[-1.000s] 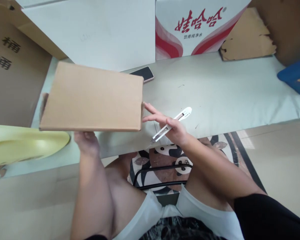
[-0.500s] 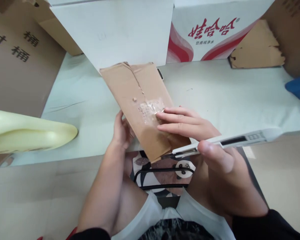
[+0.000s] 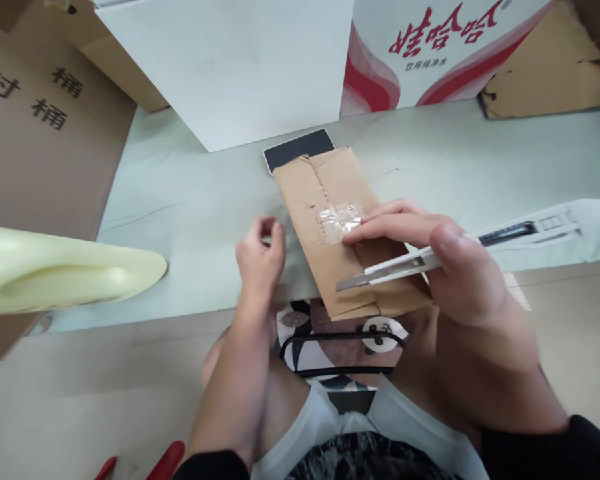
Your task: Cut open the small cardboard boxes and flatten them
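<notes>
A flat brown cardboard box (image 3: 325, 267) lies slanted at the table's front edge, its near end slightly over the edge. A crumpled piece of clear tape (image 3: 337, 223) sticks to its top. My right hand (image 3: 460, 267) holds a white utility knife (image 3: 510, 237) between thumb and palm, its blade out over the box's near end. The fingertips of that hand touch the box at the tape. Beside the box's left side, apart from it, my left hand (image 3: 261, 257) is curled closed, with no object visible in it.
A dark phone-like slab (image 3: 300, 148) lies partly under the box's far end. Behind stand a white carton (image 3: 260, 67) and a red-and-white printed carton (image 3: 430, 60). Torn cardboard (image 3: 545, 87) is at the back right. A pale yellow rounded object (image 3: 80, 270) juts in from the left.
My left hand has come out from beneath the box's left edge and curled up beside it. The box now lies lower on the table, uncovering more of the dark slab. The knife blade has risen off the near edge.
</notes>
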Demonstrator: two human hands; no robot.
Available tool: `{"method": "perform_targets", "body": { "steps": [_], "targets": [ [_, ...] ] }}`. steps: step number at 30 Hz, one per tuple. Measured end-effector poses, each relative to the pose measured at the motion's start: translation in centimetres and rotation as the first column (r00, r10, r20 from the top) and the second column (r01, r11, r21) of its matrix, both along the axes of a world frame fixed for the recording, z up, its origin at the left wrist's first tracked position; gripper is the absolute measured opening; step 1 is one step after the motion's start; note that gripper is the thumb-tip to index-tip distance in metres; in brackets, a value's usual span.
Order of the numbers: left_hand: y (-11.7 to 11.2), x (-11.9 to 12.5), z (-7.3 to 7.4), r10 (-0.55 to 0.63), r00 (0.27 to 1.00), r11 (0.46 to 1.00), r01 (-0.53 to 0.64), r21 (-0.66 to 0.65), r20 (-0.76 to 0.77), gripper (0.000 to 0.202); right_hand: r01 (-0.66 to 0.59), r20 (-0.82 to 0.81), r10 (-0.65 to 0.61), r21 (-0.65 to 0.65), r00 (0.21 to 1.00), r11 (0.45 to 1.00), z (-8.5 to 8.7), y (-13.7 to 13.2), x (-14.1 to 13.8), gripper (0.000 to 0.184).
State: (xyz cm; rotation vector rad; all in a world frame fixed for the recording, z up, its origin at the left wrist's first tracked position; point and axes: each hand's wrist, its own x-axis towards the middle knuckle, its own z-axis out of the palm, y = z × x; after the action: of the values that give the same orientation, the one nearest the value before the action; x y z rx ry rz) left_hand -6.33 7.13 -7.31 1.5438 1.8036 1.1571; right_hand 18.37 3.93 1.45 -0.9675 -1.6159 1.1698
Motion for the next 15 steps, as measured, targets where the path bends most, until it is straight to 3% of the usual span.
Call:
{"method": "perform_targets", "body": {
  "steps": [2,3,5,7,9,12,15],
  "targets": [
    [-0.3,0.3,0.7,0.055,0.993,0.966,-0.08,0.246,0.105,0.041,0.006,0.017,-0.007,0.025,1.0,1.0,-0.2,0.1,-0.2,0.055],
    [-0.6,0.7,1.0,0.011,0.993,0.928,-0.055,0.368,0.12,0.045,0.005,0.028,-0.006,0.04,1.0,0.999,-0.2,0.1,-0.3,0.055],
    [-1.4,1.8,1.5,-0.173,0.985,0.841,0.15,0.52,-0.004,0.05,-0.005,0.054,0.002,0.054,0.999,0.999,0.1,0.1,-0.3,0.053],
    [-2.2,2.7,1.9,-0.353,0.915,0.729,0.4,0.555,-0.197,0.048,0.003,0.068,-0.006,0.04,0.998,0.999,0.7,0.0,0.0,0.054],
    [-3.0,3.2,2.2,-0.431,0.851,0.659,0.524,0.54,-0.299,0.045,0.071,0.06,-0.073,0.035,0.995,0.997,1.4,-0.1,0.4,0.061],
    [-4.0,3.4,2.1,-0.445,0.833,0.648,0.553,0.525,-0.328,0.042,0.265,-0.036,-0.263,0.084,0.964,0.961,2.2,-0.1,0.7,0.062],
    [-4.4,3.9,1.8,-0.484,0.814,0.628,0.578,0.521,-0.32,0.041,0.39,-0.173,-0.371,0.094,0.912,0.916,2.1,-0.4,0.2,0.044]
  ]
}}
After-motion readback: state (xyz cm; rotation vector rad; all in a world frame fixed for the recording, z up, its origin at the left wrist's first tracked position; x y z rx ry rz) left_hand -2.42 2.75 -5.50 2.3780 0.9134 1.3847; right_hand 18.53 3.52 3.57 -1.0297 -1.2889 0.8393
